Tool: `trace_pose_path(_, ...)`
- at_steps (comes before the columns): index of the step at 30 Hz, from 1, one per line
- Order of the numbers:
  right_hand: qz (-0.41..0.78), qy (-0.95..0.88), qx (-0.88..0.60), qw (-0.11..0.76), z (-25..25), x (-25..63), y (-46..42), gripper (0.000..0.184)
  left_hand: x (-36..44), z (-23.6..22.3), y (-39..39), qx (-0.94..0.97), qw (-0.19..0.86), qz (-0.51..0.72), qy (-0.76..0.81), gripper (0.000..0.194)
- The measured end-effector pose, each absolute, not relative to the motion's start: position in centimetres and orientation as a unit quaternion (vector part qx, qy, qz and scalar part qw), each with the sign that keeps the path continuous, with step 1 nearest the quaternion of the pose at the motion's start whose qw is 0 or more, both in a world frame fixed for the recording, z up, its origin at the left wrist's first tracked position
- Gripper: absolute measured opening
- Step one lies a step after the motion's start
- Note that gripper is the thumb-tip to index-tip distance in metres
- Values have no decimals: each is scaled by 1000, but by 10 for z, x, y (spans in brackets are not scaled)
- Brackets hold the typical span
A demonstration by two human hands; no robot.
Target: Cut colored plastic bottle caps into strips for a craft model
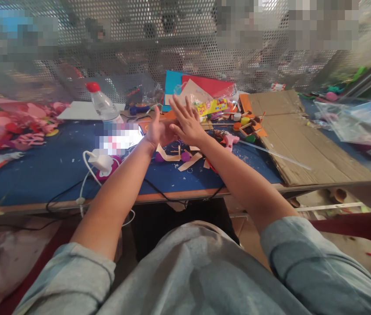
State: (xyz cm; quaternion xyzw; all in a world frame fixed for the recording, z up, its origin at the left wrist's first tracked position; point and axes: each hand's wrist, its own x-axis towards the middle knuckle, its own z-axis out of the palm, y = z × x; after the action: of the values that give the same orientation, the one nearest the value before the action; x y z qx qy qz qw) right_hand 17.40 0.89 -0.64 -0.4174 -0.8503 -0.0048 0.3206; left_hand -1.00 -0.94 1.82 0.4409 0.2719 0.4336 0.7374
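My left hand (161, 130) is held over the blue table with its thumb raised and its fingers stretched out. Across it, my right hand (189, 122) spreads its fingers, and the two hands overlap and seem to touch. Part of the left fingers is hidden behind the right hand. I see nothing held in either one. Below them lie cream paper strips (190, 162) and purple round pieces (185, 156). A pink glue gun (230, 141) rests to the right of my right wrist, near a long clear stick (277, 155). A lit phone (136, 134) lies left of my left hand.
A red-capped bottle (105, 103) and a white charger (100, 161) with cables stand left. Pink craft pieces (18, 122) pile up at far left. Flattened cardboard (316, 148) covers the right side. Coloured sheets (174, 83) lean against the perforated metal screen (146, 57).
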Motion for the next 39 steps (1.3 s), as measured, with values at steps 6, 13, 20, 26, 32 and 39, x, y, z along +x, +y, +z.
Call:
trace_pose_path(6, 26, -868, -408, 282, -11, 179, 16, 102, -18, 22, -3, 410, 744, 477, 224, 120)
trace_pose_path(13, -8, -836, -443, 323, -7, 180, 16, 112, -11, 16, -9, 420, 768, 400, 272, 105)
trace_pose_path(20, -4, -885, -362, 293, -8, 167, 2, 104, -11, 21, -8, 394, 770, 442, 239, 108)
trace_pose_path(26, 12, -851, -424, 310, -8, 182, 15, 111, -20, 19, -3, 435, 747, 441, 239, 120)
trace_pose_path(32, -23, -868, -382, 317, -1, 175, 4, 115, -7, 16, -11, 433, 765, 381, 285, 108)
trace_pose_path(39, 6, -895, -345, 282, -12, 171, 13, 114, -14, 25, -9, 407, 742, 483, 226, 108)
